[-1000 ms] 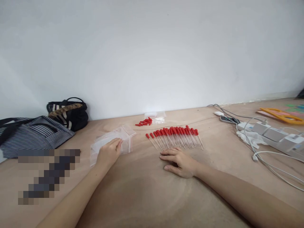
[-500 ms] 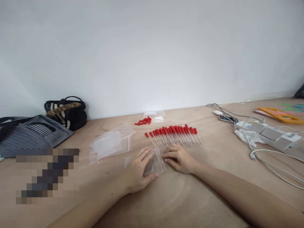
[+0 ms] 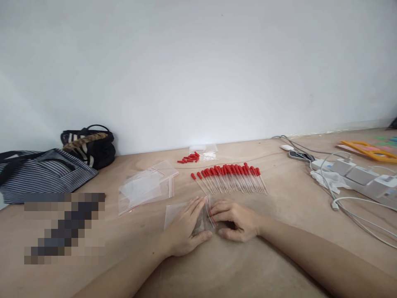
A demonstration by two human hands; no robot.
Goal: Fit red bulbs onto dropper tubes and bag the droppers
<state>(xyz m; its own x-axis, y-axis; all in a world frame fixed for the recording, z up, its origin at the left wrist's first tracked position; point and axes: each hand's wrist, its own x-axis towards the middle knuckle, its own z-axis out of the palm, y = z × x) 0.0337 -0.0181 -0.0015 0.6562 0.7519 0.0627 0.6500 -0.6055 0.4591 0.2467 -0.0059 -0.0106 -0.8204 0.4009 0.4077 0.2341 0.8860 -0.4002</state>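
The left hand (image 3: pixel 187 229) lies flat with fingers long and thumb spread, on a clear, flat plastic zip bag (image 3: pixel 172 214) on the brown table (image 3: pixel 217 273). The right hand (image 3: pixel 237 219) bends its fingers onto the bag's red-lined edge; whether they pinch it, I can't quite tell. Red-bulbed clear droppers (image 3: pixel 228 170) lie just beyond; a white power strip (image 3: pixel 356 184) sits well apart.

A clear, flat plastic bag (image 3: pixel 172 212) lies beneath the left hand (image 3: pixel 186 229), which hides its middle. A thin red line runs along its slanted right edge, overlapped by the fingers of the right hand (image 3: pixel 237 220).
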